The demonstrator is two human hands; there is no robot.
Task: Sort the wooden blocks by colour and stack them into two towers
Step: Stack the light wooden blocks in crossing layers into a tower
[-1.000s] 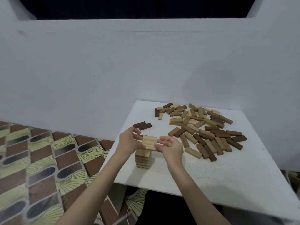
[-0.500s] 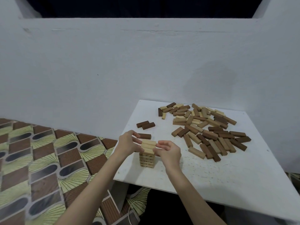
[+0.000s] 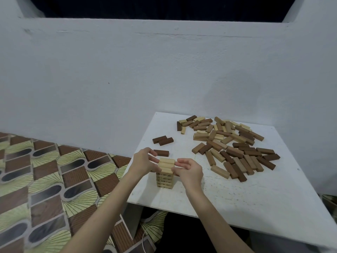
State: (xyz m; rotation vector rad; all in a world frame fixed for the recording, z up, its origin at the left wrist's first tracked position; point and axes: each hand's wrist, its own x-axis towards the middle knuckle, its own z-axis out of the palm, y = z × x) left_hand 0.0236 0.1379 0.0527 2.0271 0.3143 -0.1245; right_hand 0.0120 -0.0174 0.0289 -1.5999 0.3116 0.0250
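A short tower of light wooden blocks (image 3: pixel 164 181) stands near the front left corner of the white table (image 3: pixel 237 201). Its top layer of light blocks (image 3: pixel 166 163) sits on the tower, held at both ends. My left hand (image 3: pixel 144 161) grips the layer's left end with curled fingers and thumb. My right hand (image 3: pixel 189 169) grips the right end the same way. Two dark blocks (image 3: pixel 162 140) lie side by side behind the tower, and a single dark block (image 3: pixel 161 153) lies closer. A mixed pile of light, mid-brown and dark blocks (image 3: pixel 231 143) is spread over the far right.
The table's left edge is close to the tower, with a patterned tiled floor (image 3: pixel 54 179) below. A white wall (image 3: pixel 164 79) runs behind the table. A thin white cord (image 3: pixel 145 234) loops under the front edge.
The layer of light blocks held between both hands has come down from above the tower onto its top. Both hands have stayed at its ends.
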